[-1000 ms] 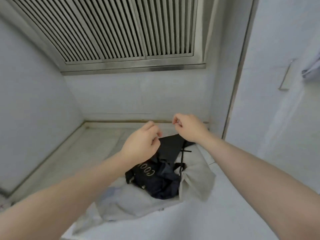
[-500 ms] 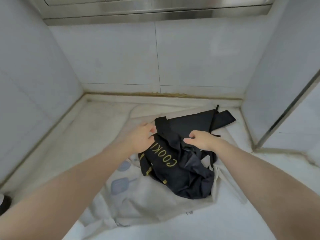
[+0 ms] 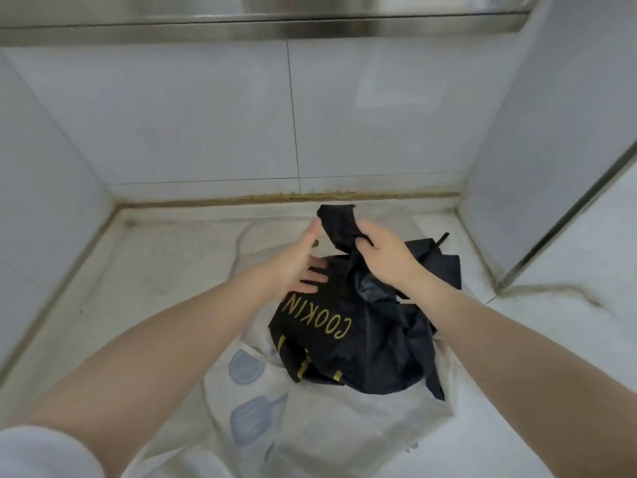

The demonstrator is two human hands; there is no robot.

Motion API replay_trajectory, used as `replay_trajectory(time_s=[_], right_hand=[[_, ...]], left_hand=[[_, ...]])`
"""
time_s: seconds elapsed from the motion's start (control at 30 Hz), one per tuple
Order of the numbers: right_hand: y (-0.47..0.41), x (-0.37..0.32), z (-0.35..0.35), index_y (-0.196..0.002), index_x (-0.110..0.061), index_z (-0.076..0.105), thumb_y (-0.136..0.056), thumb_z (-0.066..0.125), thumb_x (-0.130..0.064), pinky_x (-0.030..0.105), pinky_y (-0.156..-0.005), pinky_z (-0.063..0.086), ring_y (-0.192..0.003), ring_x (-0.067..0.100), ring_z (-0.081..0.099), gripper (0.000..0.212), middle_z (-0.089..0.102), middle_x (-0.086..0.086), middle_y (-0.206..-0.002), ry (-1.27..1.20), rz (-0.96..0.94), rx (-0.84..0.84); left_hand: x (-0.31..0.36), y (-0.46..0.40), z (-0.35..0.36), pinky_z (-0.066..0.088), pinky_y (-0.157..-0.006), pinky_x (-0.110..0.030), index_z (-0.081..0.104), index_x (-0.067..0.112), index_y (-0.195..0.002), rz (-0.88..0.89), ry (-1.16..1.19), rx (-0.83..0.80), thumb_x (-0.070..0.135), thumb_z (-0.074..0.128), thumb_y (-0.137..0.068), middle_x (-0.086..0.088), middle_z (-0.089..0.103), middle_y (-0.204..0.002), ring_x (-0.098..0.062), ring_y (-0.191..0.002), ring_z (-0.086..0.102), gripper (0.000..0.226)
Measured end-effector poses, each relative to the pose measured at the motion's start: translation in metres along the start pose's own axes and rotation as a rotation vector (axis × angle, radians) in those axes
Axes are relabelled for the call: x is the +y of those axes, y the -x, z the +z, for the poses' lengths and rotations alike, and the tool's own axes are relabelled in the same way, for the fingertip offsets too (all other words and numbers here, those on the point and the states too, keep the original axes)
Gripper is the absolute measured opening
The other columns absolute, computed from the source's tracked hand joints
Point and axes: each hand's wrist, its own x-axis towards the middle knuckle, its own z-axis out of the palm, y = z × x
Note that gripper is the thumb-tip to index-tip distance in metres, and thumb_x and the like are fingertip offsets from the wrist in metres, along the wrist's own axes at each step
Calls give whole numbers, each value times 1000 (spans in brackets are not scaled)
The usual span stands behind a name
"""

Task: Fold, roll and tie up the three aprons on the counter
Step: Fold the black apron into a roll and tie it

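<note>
Two aprons visible on counter [image 3: 172, 270]: black apron [image 3: 344, 332] crumpled atop white apron [image 3: 327, 426]. Right hand [image 3: 386, 257] grips its lifted edge; left hand [image 3: 296, 263] fingers straight, touching the black fabric.

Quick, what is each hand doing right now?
Left hand: open, fingers straight, touching the black apron.
Right hand: gripping a raised fold of the black apron.

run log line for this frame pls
right hand: grips raised flap of crumpled black apron with gold lettering | left hand: open beside it | white printed apron: underneath
</note>
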Motion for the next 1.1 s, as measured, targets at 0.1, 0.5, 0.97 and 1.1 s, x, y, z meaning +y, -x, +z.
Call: replay_trajectory(time_s=[0.1,0.5,0.97,1.1], right_hand=[[7,-31,-6,-104,-5,66,-90,47,-1,35,-87,43,-96,23,54,24,59,7,-102,141,-253,-146],[9,-140,-70,-98,-22,62,-91,60,-26,15,-62,48,-81,4,62,8,67,-8,-88,-412,36,45],[-18,-205,-121,-141,-11,40,-104,20,-36,32,-118,20,-138,17,34,49,43,6,-146,-1523,-26,349],[-5,-211,-141,-142,-19,40,-104,20,-33,28,-114,25,-137,15,35,46,41,2,-147,-1615,-147,449]], left_hand=[[38,8,-4,52,-79,-37,63,14,-107,131,439,-106,66,44,-84,-8,69,-101,-23,-92,65,60],[131,80,-5,48,-91,-29,62,19,-110,660,-6,-148,23,41,-100,-2,66,-111,-18,-105,61,24],[87,90,-6,43,-65,-24,53,10,-99,712,-269,393,30,62,-88,2,56,-88,-17,-84,55,25],[92,90,-17,43,-74,-34,56,1,-95,710,-426,412,26,39,-100,-11,61,-95,-28,-91,57,31]])
